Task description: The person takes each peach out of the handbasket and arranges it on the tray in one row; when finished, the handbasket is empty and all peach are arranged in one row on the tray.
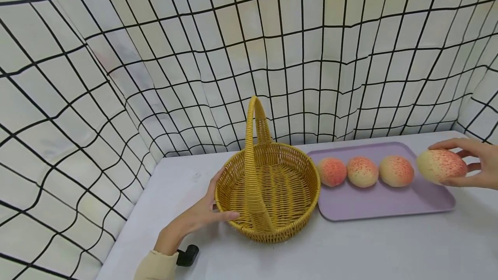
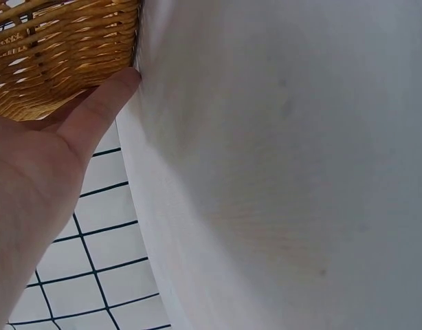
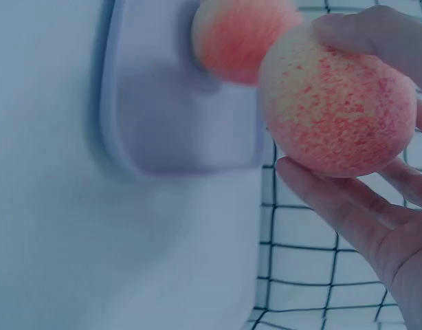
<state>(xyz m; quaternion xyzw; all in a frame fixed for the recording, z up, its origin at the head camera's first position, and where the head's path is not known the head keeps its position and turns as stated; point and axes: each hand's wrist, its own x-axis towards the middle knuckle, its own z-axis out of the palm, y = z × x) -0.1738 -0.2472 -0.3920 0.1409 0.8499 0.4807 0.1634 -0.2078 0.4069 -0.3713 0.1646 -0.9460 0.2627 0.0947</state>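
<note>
At the right of the head view my right hand [image 1: 480, 161] grips a peach [image 1: 441, 165], thumb on one side and fingers on the other. The right wrist view shows this peach [image 3: 338, 100], pale yellow speckled with red, held up off the lilac tray [image 1: 385, 204]. On the tray, three more peaches lie in a row: a redder one [image 1: 332, 171], a middle one [image 1: 362, 171] and a right one [image 1: 396, 170]. My left hand [image 1: 206, 208] holds the left side of a yellow wicker basket [image 1: 268, 234], thumb across its rim. Nothing lies inside the basket.
The basket's tall arched handle [image 1: 253, 176] rises over its middle, and its right side meets the tray's left end. A white table [image 1: 350, 254] carries both. White cloth with a black grid [image 1: 288, 55] hangs behind and at the sides.
</note>
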